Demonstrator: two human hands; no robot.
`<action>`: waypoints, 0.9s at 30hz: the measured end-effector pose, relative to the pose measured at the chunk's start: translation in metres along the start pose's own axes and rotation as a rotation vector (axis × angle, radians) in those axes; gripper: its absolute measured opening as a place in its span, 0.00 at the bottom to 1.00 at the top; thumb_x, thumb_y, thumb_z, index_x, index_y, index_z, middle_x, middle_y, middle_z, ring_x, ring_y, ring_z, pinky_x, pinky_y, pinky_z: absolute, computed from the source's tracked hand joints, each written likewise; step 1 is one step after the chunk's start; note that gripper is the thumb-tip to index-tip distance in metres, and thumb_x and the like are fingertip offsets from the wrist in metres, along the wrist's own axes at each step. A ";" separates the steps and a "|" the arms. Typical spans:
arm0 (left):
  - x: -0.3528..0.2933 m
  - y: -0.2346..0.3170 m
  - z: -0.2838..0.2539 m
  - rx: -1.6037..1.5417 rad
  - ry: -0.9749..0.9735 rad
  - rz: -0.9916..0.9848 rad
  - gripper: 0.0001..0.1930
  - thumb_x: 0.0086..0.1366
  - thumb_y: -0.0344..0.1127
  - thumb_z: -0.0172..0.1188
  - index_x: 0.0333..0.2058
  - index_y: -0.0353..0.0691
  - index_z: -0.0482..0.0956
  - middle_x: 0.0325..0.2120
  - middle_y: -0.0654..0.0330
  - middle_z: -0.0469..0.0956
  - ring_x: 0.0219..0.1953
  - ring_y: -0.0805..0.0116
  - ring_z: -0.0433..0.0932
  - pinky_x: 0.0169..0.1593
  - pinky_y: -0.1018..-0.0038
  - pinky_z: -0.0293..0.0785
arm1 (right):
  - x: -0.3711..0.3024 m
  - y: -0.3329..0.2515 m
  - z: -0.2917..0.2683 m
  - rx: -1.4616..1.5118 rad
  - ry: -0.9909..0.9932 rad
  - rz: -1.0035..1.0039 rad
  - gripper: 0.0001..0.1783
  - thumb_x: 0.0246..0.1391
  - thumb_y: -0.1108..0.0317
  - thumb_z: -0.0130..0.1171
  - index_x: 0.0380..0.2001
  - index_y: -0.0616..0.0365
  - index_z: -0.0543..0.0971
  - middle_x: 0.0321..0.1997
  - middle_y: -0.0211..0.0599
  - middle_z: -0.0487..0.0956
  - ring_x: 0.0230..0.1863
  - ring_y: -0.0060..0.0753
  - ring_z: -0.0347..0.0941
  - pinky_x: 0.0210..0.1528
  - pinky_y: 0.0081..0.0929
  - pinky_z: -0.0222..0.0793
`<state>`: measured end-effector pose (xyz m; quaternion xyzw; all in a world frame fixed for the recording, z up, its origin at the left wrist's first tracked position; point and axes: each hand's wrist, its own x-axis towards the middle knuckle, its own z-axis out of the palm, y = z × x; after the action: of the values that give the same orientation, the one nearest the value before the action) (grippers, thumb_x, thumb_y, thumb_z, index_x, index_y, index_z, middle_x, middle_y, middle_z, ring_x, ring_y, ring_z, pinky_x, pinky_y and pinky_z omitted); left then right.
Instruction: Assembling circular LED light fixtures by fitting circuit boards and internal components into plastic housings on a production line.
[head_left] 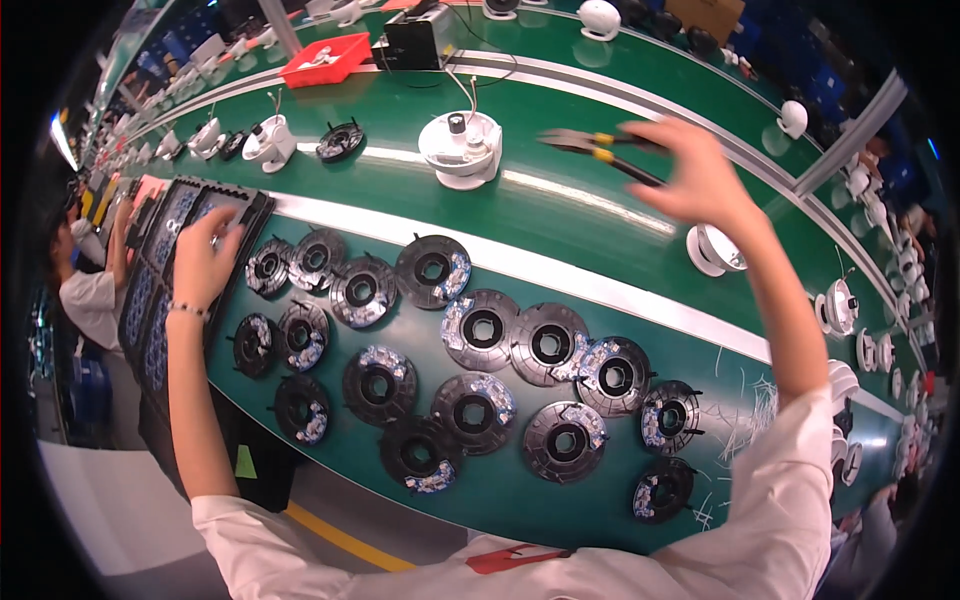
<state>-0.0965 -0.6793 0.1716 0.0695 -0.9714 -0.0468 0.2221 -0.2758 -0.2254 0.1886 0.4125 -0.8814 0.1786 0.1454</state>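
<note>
My right hand (690,175) is raised over the green conveyor, closed around the black-and-yellow handles of cutting pliers (575,141). The pliers' jaws point left, toward a white round housing (460,150) with wires standing up from it, and do not touch it. At the left, my left hand (205,258) is over a black compartment tray (255,205) that holds blue parts. Its fingers are curled together; whatever is between them is too small to make out. Between my arms, several black round discs (483,330) with blue-and-white circuit boards lie on the green table (330,440).
Cut white ties (740,410) are scattered at the table's right. More white housings (268,143) and a black disc (340,142) sit along the conveyor. Beyond are a red bin (326,60) and a black box (415,42). A co-worker (95,290) is at the far left.
</note>
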 end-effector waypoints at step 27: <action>0.208 0.153 0.202 -0.143 -0.626 0.172 0.10 0.49 0.32 0.57 0.33 0.42 0.74 0.30 0.53 0.75 0.33 0.54 0.74 0.35 0.65 0.71 | 0.135 0.074 0.116 -0.312 -0.431 0.112 0.21 0.24 0.63 0.63 0.30 0.56 0.75 0.31 0.36 0.71 0.39 0.35 0.66 0.42 0.31 0.61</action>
<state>-0.3884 -0.5490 0.0972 -0.0463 -0.9891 -0.1149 -0.0797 -0.4295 -0.3231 0.1247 0.3640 -0.9304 -0.0434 0.0062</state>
